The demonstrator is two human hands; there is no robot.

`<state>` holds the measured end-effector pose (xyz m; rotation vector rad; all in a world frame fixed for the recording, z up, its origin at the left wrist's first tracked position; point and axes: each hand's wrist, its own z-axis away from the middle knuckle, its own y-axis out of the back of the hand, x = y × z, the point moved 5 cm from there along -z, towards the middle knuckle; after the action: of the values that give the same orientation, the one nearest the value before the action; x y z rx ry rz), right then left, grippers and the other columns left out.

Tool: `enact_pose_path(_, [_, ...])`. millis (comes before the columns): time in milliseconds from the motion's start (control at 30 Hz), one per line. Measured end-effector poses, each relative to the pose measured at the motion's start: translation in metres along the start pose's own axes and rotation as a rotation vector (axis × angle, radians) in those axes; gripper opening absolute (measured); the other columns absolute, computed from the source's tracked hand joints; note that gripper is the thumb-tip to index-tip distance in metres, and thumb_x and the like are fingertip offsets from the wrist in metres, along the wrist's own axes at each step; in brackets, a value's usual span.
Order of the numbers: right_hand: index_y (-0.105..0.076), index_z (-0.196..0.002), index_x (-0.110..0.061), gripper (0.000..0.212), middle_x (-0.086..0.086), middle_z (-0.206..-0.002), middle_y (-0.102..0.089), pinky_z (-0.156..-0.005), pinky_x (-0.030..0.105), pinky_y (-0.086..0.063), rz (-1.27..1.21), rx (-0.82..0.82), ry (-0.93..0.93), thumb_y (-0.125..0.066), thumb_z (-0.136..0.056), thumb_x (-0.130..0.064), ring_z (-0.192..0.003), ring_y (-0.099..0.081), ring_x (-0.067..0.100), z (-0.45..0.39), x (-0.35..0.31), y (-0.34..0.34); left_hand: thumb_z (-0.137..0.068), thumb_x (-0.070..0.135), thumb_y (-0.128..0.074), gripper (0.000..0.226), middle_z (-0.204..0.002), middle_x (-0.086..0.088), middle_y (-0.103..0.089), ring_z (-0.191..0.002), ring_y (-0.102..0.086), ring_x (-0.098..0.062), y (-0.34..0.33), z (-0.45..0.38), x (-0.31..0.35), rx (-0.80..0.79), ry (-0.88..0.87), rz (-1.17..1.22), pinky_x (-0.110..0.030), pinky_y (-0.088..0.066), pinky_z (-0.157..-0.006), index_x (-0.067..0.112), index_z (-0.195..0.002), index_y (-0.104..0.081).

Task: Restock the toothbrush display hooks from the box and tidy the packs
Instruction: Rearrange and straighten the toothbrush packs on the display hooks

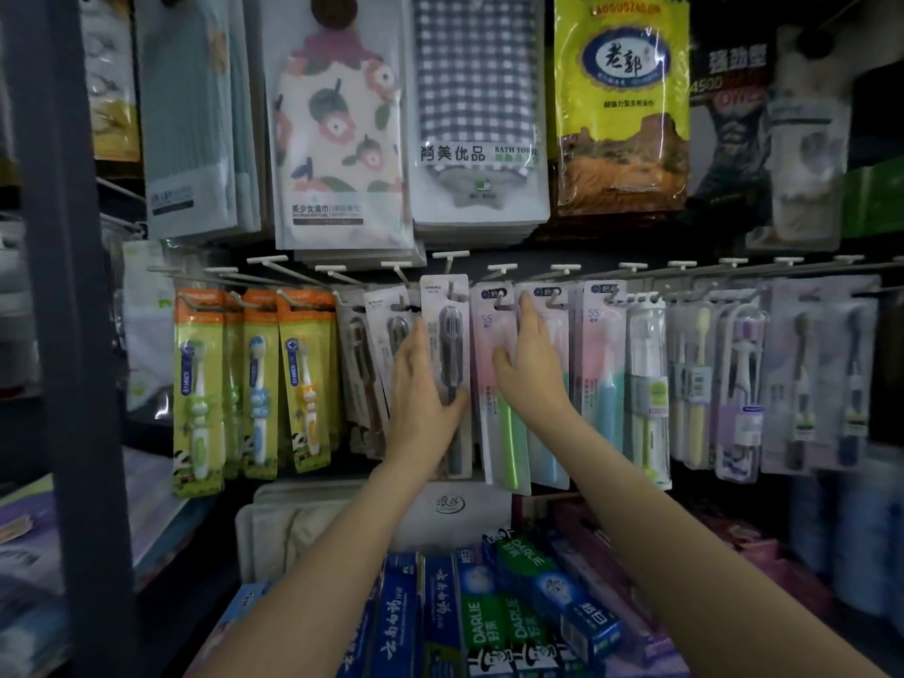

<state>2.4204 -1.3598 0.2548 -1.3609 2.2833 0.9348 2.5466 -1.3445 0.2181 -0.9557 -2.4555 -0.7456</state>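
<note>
Toothbrush display at the tidying stage. The left hand, thumb under the lower edge and fingers flat along the side, steadies the dark toothbrush pack hanging from its hook; the right hand lies flat, fingers straight, on the pink packs just beside it. Most hooks already carry packs (the supply box is not in view, so what remains cannot be judged). Towel packs hang overhead; toothpaste cartons crowd the shelf below, beneath the forearms, and orange-topped children's packs hang to the left.
</note>
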Motion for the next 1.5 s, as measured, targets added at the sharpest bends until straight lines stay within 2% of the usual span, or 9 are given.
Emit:
enact_pose_path(233, [-0.003, -0.150, -0.014, 0.073, 0.004, -0.157, -0.014, -0.083, 0.004, -0.018, 0.034, -0.029, -0.012, -0.040, -0.090, 0.008, -0.142, -0.018, 0.022, -0.018, 0.001, -0.006, -0.083, 0.014, -0.068, 0.103, -0.157, -0.003, -0.004, -0.141, -0.018, -0.024, -0.014, -0.017, 0.010, 0.052, 0.178, -0.061, -0.043, -0.030, -0.108, 0.026, -0.147, 0.012])
enact_pose_path(467, [-0.002, -0.150, -0.014, 0.075, 0.007, -0.157, -0.013, -0.115, 0.034, -0.023, -0.007, -0.051, -0.070, -0.039, -0.090, 0.010, -0.145, -0.011, 0.023, -0.021, 0.010, -0.006, -0.086, 0.012, -0.064, 0.099, -0.153, -0.006, -0.019, -0.129, -0.040, -0.027, -0.009, -0.016, 0.013, 0.071, 0.148, -0.147, -0.039, -0.042, -0.095, 0.026, -0.147, 0.011])
enact_pose_path(700, [-0.003, -0.150, -0.025, 0.081, 0.005, -0.156, -0.017, -0.102, 0.046, -0.041, -0.005, -0.074, -0.043, -0.039, -0.088, 0.012, -0.137, -0.031, 0.029, -0.024, 0.008, -0.003, -0.085, 0.011, -0.065, 0.098, -0.152, -0.005, -0.023, -0.129, -0.040, -0.025, -0.001, -0.015, 0.014, 0.053, 0.080, -0.158, -0.036, -0.041, -0.097, 0.026, -0.148, 0.008])
enact_pose_path(867, [-0.005, -0.150, -0.020, 0.077, 0.007, -0.151, -0.026, -0.095, 0.031, -0.046, 0.005, -0.032, 0.031, -0.039, -0.088, 0.011, -0.121, -0.046, 0.024, -0.004, -0.006, 0.002, -0.081, 0.019, -0.070, 0.103, -0.153, 0.000, -0.021, -0.129, -0.040, -0.022, -0.002, 0.001, 0.007, 0.028, 0.077, -0.054, -0.034, -0.041, -0.095, 0.030, -0.148, 0.008])
enact_pose_path(1000, [-0.028, -0.143, -0.015, 0.058, -0.004, -0.144, -0.034, -0.096, 0.005, -0.033, -0.073, 0.081, 0.178, -0.045, -0.091, 0.004, -0.120, -0.041, 0.005, 0.041, -0.018, -0.004, -0.089, 0.020, -0.059, 0.081, -0.149, -0.002, -0.029, -0.127, -0.042, -0.020, 0.023, 0.033, -0.021, 0.078, 0.081, -0.116, -0.030, -0.038, -0.096, 0.026, -0.149, -0.006])
enact_pose_path(1067, [-0.037, -0.137, -0.012, 0.048, 0.001, -0.133, -0.048, -0.094, 0.014, -0.042, -0.129, 0.028, 0.172, -0.049, -0.093, -0.002, -0.109, -0.047, 0.004, 0.058, -0.021, -0.024, -0.091, 0.011, -0.055, 0.073, -0.148, -0.004, -0.031, -0.128, -0.041, -0.021, 0.042, 0.043, -0.037, 0.093, 0.052, -0.189, -0.026, -0.036, -0.098, 0.021, -0.149, -0.011])
enact_pose_path(1200, [-0.035, -0.137, -0.009, 0.053, 0.006, -0.137, -0.048, -0.098, 0.016, -0.037, -0.166, -0.164, 0.041, -0.059, -0.090, -0.012, -0.124, -0.047, 0.015, 0.065, -0.019, -0.090, -0.085, -0.003, -0.056, 0.069, -0.141, -0.011, -0.041, -0.123, -0.045, -0.027, 0.073, 0.043, -0.063, 0.080, -0.100, -0.410, -0.036, -0.040, -0.099, 0.013, -0.145, -0.027])
enact_pose_path(1333, [-0.026, -0.142, -0.005, 0.065, 0.011, -0.145, -0.038, -0.108, 0.033, -0.035, -0.087, -0.034, -0.134, -0.061, -0.089, -0.017, -0.132, -0.039, 0.024, 0.049, -0.011, -0.131, -0.064, -0.006, -0.074, 0.072, -0.130, -0.015, -0.055, -0.122, -0.051, -0.032, 0.089, 0.028, -0.086, 0.037, -0.305, -0.692, -0.047, -0.030, -0.105, 0.008, -0.131, -0.051])
enact_pose_path(1500, [-0.009, -0.147, -0.003, 0.079, 0.015, -0.152, -0.022, -0.112, 0.034, -0.027, 0.019, 0.095, -0.249, -0.061, -0.089, -0.017, -0.139, -0.025, 0.026, 0.026, -0.010, -0.146, -0.054, 0.000, -0.080, 0.068, -0.125, -0.014, -0.059, -0.119, -0.054, -0.032, 0.087, 0.012, -0.101, -0.007, -0.419, -0.755, -0.054, -0.039, -0.097, 0.009, -0.119, -0.062])
